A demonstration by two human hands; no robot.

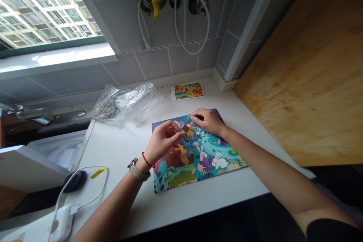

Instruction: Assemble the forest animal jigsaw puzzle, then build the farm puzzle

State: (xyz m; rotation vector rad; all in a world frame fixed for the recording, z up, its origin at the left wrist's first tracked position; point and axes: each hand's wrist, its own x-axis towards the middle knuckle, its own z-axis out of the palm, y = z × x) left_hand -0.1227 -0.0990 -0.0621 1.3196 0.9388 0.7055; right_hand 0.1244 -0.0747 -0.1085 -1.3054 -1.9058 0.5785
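Note:
A colourful jigsaw puzzle (176, 177) with rabbits, a fox and plants lies on the white counter, its pieces fitted together in most of what shows. My left hand (163, 140) is over its left part, thumb and forefinger closed at a small brown puzzle piece (186, 127) with a pale edge. The piece appears tilted above the picture. My right hand (209, 121) rests at the puzzle's far edge, fingers curled and fingertips close together; whatever they pinch, if anything, is too small to make out. Both hands cover parts of the picture.
Behind the puzzle lies a small picture card (187, 91). A clear plastic bag (127, 102) with small pieces inside is at the back left. A black mouse-like object (75, 181), a white cable and a white power bank (62, 219) occupy the left. A wooden panel (306, 83) borders the right.

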